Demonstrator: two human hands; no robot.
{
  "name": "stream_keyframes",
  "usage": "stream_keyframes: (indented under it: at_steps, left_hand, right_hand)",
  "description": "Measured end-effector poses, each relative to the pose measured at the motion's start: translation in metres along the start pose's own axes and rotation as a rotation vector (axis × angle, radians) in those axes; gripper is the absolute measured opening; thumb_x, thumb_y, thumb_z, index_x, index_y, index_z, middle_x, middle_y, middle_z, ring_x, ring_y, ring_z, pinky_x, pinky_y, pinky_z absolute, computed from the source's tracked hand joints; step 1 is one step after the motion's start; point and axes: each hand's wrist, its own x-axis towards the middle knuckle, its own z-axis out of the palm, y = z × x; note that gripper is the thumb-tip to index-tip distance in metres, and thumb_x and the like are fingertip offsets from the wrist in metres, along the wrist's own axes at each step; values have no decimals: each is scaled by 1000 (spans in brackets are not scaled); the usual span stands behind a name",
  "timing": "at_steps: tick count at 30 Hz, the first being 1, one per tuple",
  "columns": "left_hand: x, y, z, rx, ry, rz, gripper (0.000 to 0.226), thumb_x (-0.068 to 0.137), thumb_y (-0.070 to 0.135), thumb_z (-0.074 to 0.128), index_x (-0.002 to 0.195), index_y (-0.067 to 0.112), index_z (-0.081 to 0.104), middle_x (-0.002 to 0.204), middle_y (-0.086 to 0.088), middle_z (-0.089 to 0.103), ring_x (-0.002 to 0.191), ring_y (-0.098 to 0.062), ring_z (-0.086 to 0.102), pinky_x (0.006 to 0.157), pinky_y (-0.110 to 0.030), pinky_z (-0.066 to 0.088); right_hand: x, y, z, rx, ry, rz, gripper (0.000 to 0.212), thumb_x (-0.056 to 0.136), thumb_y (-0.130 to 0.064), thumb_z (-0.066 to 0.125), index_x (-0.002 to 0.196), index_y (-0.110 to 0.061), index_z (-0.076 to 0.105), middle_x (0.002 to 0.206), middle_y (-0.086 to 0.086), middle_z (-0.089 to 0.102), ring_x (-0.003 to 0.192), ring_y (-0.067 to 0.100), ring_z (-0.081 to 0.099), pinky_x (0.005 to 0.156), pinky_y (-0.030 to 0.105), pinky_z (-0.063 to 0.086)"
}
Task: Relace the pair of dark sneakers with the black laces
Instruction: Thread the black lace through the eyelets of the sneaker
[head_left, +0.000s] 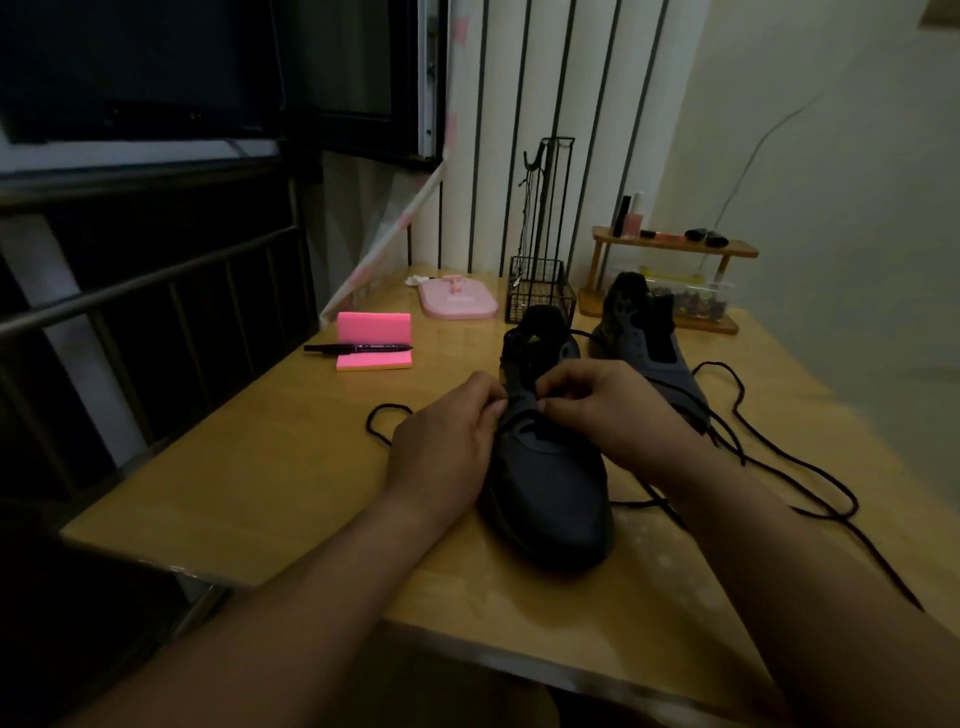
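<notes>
A dark sneaker (550, 493) stands on the wooden table (260, 467) with its toe toward me. My left hand (444, 436) rests against its left side, fingers pinched at the lower eyelets. My right hand (608, 405) pinches the black lace at the same spot from the right. One end of that black lace (379, 423) loops out to the left of my left hand. The second dark sneaker (649, 338) lies behind and to the right, unlaced. Another black lace (779, 462) trails in loose loops across the table's right side.
Pink sticky notes (373, 362) with a black marker (358, 348) lie at the left back. A pink tray (457, 299), a black wire basket (540, 296) and a small wooden shelf (675, 249) with bottles stand along the wall. A metal railing (156, 291) runs left of the table.
</notes>
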Motion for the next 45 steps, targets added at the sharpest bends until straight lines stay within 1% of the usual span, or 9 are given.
stream_keyframes:
  at_steps: [4,11,14,16,20,24,31,35,45]
  left_hand:
    - [-1,-1,3,56,8,81,4,107,30,52,105,30,55,101,10,63,82,-19,62,63,-43,52]
    - [0,2,0,260,-11,162,3,104,24,55,105,26,57,97,5,59,84,-25,61,56,-41,46]
    - [6,9,-10,406,-91,210,7,99,24,62,103,25,56,96,3,58,88,-27,60,52,-35,38]
    - [15,18,-21,509,-167,262,11,99,22,54,109,25,58,99,1,59,94,-28,58,58,-36,37]
    - [37,47,-46,737,-379,364,53,87,19,19,126,25,54,112,0,61,112,-29,53,78,-41,36]
    - [56,57,-51,840,-498,414,35,99,14,36,127,27,52,116,0,62,114,-27,54,83,-41,33]
    - [69,48,-45,687,-548,400,21,102,14,52,96,32,42,81,13,43,86,-20,50,78,-37,38]
    - [70,30,-44,441,-565,259,10,105,28,53,96,27,55,88,3,61,81,-20,58,74,-46,53]
    - [50,23,-34,257,-397,183,8,103,27,60,96,23,60,89,4,65,82,-17,59,73,-44,52]
  right_hand:
    - [-3,8,3,-35,41,-118,18,92,-20,78,94,-30,63,78,-1,64,62,1,57,55,14,45]
    - [-8,13,5,-80,67,-234,22,94,-18,75,105,-33,64,79,-4,62,71,2,58,59,15,46]
    - [-11,13,6,-127,83,-266,25,94,-17,74,109,-33,62,79,-5,61,71,7,58,64,28,51]
    - [-12,12,8,-182,104,-305,29,94,-15,72,112,-35,61,80,-8,58,73,6,57,66,33,52]
    - [-11,10,9,-214,109,-308,28,94,-15,71,115,-33,64,86,-11,59,80,9,58,74,40,55]
    - [-10,10,9,-221,134,-282,26,93,-19,73,115,-31,65,88,-9,63,82,12,61,75,42,56]
    - [-13,10,11,-240,142,-283,24,93,-17,71,107,-32,60,85,-11,59,80,11,58,68,36,51]
    - [-11,9,10,-224,136,-247,12,93,-20,72,102,-26,65,88,-10,63,83,13,61,76,43,55]
    - [-10,14,14,-89,166,-235,5,92,-26,75,94,-28,71,86,-10,64,81,7,61,77,41,56]
